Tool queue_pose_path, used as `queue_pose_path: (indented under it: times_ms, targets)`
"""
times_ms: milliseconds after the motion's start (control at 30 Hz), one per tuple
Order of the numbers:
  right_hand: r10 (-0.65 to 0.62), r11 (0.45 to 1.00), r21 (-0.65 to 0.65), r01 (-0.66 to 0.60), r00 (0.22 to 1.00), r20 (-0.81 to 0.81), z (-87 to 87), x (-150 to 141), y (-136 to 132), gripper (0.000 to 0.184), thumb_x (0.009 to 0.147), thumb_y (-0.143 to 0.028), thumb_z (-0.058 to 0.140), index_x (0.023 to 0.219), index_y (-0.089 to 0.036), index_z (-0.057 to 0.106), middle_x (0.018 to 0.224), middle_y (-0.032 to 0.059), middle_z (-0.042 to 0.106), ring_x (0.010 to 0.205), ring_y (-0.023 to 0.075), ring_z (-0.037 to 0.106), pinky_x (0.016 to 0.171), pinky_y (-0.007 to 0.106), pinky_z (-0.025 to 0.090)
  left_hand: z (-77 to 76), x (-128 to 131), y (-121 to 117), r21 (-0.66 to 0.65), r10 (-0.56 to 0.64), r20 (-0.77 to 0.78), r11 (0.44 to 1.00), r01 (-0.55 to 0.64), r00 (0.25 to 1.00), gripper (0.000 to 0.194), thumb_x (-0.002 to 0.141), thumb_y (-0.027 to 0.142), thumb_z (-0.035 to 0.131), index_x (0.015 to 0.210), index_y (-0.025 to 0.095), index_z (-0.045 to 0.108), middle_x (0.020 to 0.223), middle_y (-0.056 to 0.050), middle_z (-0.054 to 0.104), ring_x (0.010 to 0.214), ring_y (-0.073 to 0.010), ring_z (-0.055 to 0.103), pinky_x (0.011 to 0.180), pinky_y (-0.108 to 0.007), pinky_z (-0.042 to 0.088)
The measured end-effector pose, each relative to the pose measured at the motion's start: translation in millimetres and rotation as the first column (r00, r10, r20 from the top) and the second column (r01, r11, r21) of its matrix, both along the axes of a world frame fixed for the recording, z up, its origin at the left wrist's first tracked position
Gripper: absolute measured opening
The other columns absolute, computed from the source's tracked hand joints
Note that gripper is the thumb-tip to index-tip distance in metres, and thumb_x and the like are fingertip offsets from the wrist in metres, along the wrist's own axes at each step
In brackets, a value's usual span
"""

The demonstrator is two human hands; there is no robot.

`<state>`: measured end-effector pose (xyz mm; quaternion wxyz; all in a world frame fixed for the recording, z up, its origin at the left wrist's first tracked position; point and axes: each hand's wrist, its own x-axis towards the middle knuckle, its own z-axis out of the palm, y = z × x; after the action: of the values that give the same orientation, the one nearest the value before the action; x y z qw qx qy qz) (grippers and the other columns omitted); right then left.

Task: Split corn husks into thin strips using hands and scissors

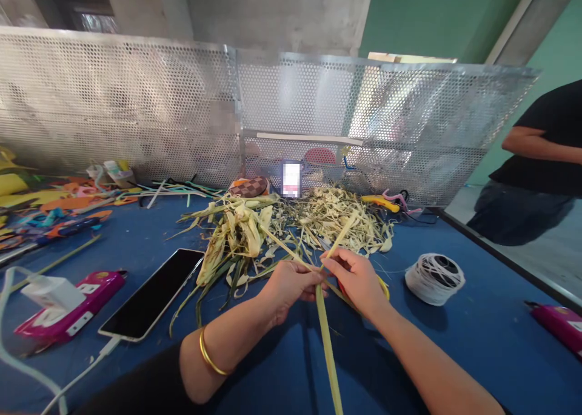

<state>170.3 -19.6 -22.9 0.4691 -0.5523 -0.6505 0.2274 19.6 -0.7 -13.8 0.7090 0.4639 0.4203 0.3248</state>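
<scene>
My left hand [291, 287] pinches pale green-yellow husk strips [328, 348] where they cross, at the middle of the table. From there one length hangs toward me and others slant up and away. Close beside it, my right hand [357, 278] is closed on the same strips, thumb and forefinger at the crossing. Behind the hands lie a bunch of dried corn husks [248, 230] and a heap of shredded husk [350, 218]. Beneath my right hand shows a yellow loop [385, 287], perhaps a scissors handle, mostly hidden.
A spool of white string [435, 280] stands at right. At left are a phone [154, 293] on a cable and a magenta power strip [86, 296] with a white charger. A perforated metal screen [309, 93] borders the table; a person [545, 148] stands beyond the right edge.
</scene>
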Motion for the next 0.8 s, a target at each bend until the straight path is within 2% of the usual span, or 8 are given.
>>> queue_pose_path:
  times_ms: [167, 233, 367, 433, 500, 567, 667, 800]
  targets:
    - [-0.002, 0.996, -0.092, -0.014, 0.985, -0.172, -6.1, -1.9, 3.5, 0.030, 0.079, -0.042, 0.057, 0.060, -0.019, 0.056, 0.053, -0.0024, 0.055, 0.051, 0.0136, 0.051, 0.049, 0.024, 0.042, -2.9, 1.6, -2.9, -0.007, -0.054, -0.006, 0.999, 0.054, 0.999, 0.016, 0.069, 0.025, 0.074, 0.073, 0.011, 0.068, 0.062, -0.002, 0.064, 0.054, -0.0119, 0.064, 0.058, -0.023, 0.050]
    - [-0.047, 0.993, -0.112, 0.035, 0.993, -0.104, -6.6, 0.1, 2.7, 0.036, 0.081, -0.046, 0.054, 0.056, -0.019, 0.053, 0.047, -0.0035, 0.049, 0.046, 0.0123, 0.046, 0.045, 0.023, 0.038, -3.9, 2.0, -2.0, -0.007, -0.050, 0.003, 0.999, 0.050, 0.999, 0.015, 0.071, 0.024, 0.072, 0.072, 0.011, 0.067, 0.060, -0.001, 0.062, 0.052, -0.0112, 0.063, 0.057, -0.023, 0.050]
    - [-0.255, 0.956, 0.206, 0.211, 0.941, 0.221, -1.2, 1.5, -3.8, 0.038, 0.084, -0.046, 0.052, 0.058, -0.019, 0.055, 0.052, -0.0015, 0.051, 0.049, 0.0123, 0.046, 0.050, 0.025, 0.037, -4.8, 4.8, -1.7, 0.038, 0.006, -0.040, 0.999, -0.005, 0.999, 0.007, 0.073, 0.015, 0.066, 0.068, 0.011, 0.066, 0.054, 0.000, 0.059, 0.046, -0.0106, 0.060, 0.050, -0.021, 0.048]
    - [-0.275, 0.920, 0.360, 0.153, 0.907, 0.317, 1.8, -2.4, -7.1, 0.028, 0.086, -0.042, 0.052, 0.077, -0.018, 0.064, 0.065, 0.0010, 0.057, 0.054, 0.0131, 0.050, 0.055, 0.025, 0.040, -5.3, 7.4, -4.2, 0.097, 0.011, -0.087, 0.995, -0.003, 0.996, 0.014, 0.074, 0.011, 0.061, 0.060, 0.012, 0.064, 0.051, 0.000, 0.058, 0.042, -0.0105, 0.057, 0.047, -0.021, 0.046]
    - [-0.244, 0.913, 0.401, 0.072, 0.885, 0.397, 2.8, -9.0, -8.6, 0.025, 0.087, -0.039, 0.053, 0.095, -0.019, 0.065, 0.074, 0.0029, 0.059, 0.057, 0.0138, 0.053, 0.056, 0.026, 0.041, -6.2, 10.2, -8.4, 0.161, -0.004, -0.134, 0.987, 0.026, 0.991, 0.022, 0.072, 0.007, 0.057, 0.052, 0.014, 0.061, 0.046, 0.001, 0.056, 0.039, -0.0107, 0.054, 0.044, -0.021, 0.044]
    - [-0.192, 0.926, 0.377, 0.016, 0.881, 0.432, 2.3, -15.9, -8.4, 0.020, 0.086, -0.036, 0.054, 0.090, -0.020, 0.065, 0.076, 0.0031, 0.060, 0.059, 0.0146, 0.055, 0.056, 0.026, 0.042, -7.3, 12.4, -12.9, 0.200, -0.032, -0.152, 0.978, 0.063, 0.988, 0.024, 0.069, 0.004, 0.057, 0.048, 0.015, 0.060, 0.042, 0.001, 0.054, 0.036, -0.0109, 0.051, 0.041, -0.021, 0.042]
    - [-0.099, 0.942, 0.335, -0.024, 0.933, 0.346, 2.3, -21.0, -8.9, 0.020, 0.087, -0.029, 0.051, 0.071, -0.021, 0.059, 0.071, 0.0017, 0.059, 0.062, 0.0145, 0.057, 0.056, 0.025, 0.043, -8.3, 13.1, -15.4, 0.156, -0.055, -0.112, 0.985, 0.072, 0.992, 0.023, 0.069, 0.008, 0.059, 0.048, 0.016, 0.060, 0.042, 0.001, 0.055, 0.038, -0.0112, 0.052, 0.043, -0.021, 0.042]
    - [-0.151, 0.912, 0.406, 0.061, 0.969, 0.194, 8.6, -17.1, -17.8, 0.017, 0.089, -0.028, 0.048, 0.075, -0.021, 0.055, 0.065, -0.0003, 0.058, 0.054, 0.0129, 0.053, 0.053, 0.024, 0.042, -6.0, 7.8, -7.5, -0.034, -0.027, -0.048, 0.999, 0.025, 0.998, 0.023, 0.076, 0.022, 0.061, 0.055, 0.014, 0.062, 0.053, -0.002, 0.062, 0.045, -0.0110, 0.058, 0.048, -0.021, 0.045]
